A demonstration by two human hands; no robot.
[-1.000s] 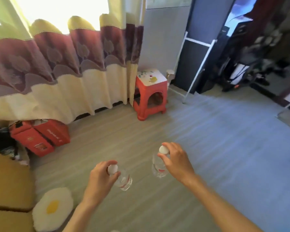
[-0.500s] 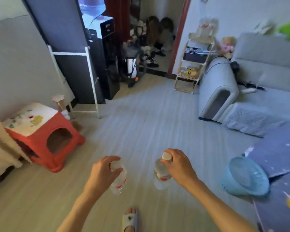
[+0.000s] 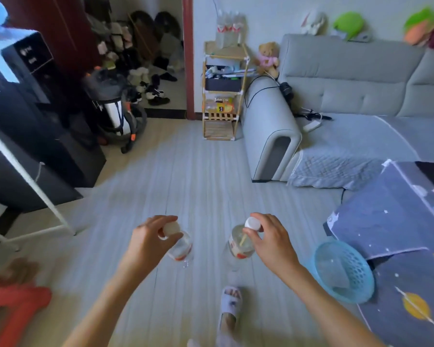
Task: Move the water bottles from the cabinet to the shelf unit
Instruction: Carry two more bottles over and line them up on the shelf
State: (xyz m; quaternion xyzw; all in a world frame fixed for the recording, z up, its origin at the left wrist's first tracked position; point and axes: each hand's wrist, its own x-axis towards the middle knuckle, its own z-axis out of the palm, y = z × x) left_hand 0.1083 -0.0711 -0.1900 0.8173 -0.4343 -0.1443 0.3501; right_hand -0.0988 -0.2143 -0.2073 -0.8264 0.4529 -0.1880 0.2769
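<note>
So the view has swung round from the curtain and red stool, and now the bamboo shelf unit point(image 3: 222, 93) sits dead ahead by the sofa point(image 3: 336, 96), well across the floor. The carry is basically lined up. Left hand point(image 3: 148, 242) pinches one water bottle point(image 3: 179, 249) by its cap, right hand point(image 3: 271, 242) does the same with the second bottle point(image 3: 238, 244). A few bottles already on top of the shelf, too blurry to count. Cabinet's out of frame.

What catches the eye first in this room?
Two hands low in the middle: the left hand and right hand each grip a water bottle, left bottle, right bottle, by the cap. Straight ahead by the grey sofa stands a wooden shelf unit already topped with bottles.
</note>
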